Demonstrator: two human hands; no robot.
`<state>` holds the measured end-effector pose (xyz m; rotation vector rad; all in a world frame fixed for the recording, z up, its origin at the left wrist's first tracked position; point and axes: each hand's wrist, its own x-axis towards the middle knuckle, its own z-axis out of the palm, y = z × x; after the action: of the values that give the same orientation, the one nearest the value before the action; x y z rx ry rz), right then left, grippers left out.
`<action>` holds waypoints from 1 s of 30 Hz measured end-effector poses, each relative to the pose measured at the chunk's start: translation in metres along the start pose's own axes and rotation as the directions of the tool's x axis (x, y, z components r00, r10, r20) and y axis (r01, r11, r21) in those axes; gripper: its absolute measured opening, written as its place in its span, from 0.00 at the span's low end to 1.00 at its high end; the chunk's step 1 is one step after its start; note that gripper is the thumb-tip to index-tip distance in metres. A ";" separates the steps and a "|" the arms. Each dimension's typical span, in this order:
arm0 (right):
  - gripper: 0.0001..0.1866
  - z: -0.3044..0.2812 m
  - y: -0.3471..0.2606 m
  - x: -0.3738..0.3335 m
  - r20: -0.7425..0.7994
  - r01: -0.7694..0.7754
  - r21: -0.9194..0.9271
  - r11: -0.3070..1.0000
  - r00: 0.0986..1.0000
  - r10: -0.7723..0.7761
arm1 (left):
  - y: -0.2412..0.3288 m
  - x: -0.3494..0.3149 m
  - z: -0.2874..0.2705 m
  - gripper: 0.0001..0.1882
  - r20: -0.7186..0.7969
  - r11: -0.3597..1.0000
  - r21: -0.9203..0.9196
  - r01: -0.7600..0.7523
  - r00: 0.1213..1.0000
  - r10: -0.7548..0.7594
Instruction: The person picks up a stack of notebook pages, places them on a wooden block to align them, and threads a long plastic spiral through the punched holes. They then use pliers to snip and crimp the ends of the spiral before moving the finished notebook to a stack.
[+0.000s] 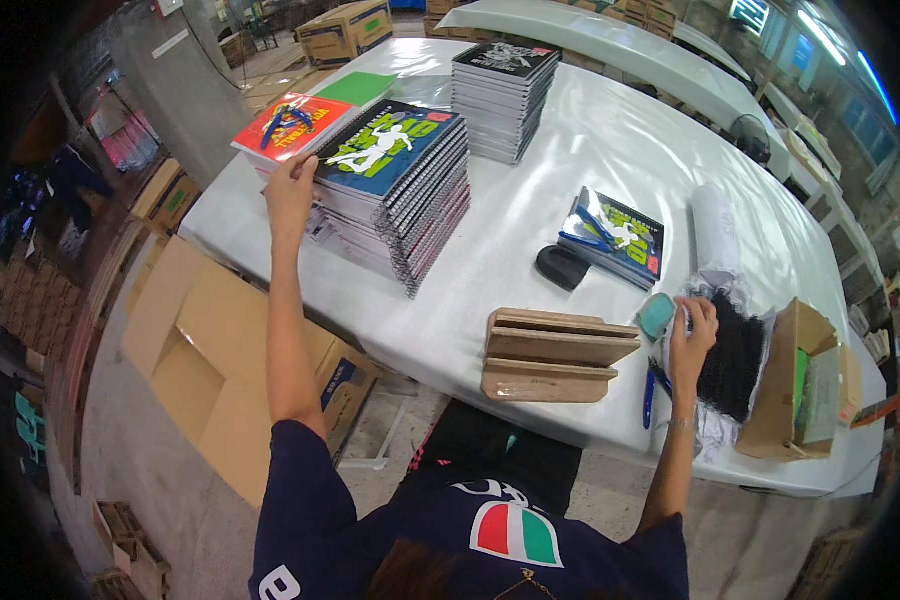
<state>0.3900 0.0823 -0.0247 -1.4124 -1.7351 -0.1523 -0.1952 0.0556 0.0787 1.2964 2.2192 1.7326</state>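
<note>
Step, prob.: taking hold. L. hand (291,197) met edge of notebook stack (400,192), grip unclear; R. hand (693,338) curled nr. black bundle (727,362), hold unclear. Any lift prob. needed firm pinch.

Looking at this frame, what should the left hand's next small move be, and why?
Probably lift the top blue-and-green notebook off the spiral-bound stack: the left hand is at its left edge, while the right hand is across the table by the small teal object.
</note>
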 end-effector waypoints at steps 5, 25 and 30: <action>0.10 0.068 0.037 0.059 0.116 -0.025 0.129 0.991 0.993 0.010 | -0.008 0.000 -0.008 0.17 -0.003 0.998 0.054 -0.035 0.999 0.035; 0.13 0.131 0.041 0.084 0.044 -0.230 0.711 0.665 0.958 0.283 | 0.102 -0.148 -0.028 0.10 -0.187 0.980 0.063 -0.187 0.963 0.195; 0.18 0.106 0.039 0.074 -0.103 -0.163 0.887 0.433 0.843 0.528 | 0.118 -0.176 -0.016 0.08 -0.055 0.979 -0.029 -0.201 0.979 0.199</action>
<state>0.3670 0.2117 -0.0560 -0.8430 -0.8769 0.5966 -0.0209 -0.0633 0.1043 1.5314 2.1397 1.8813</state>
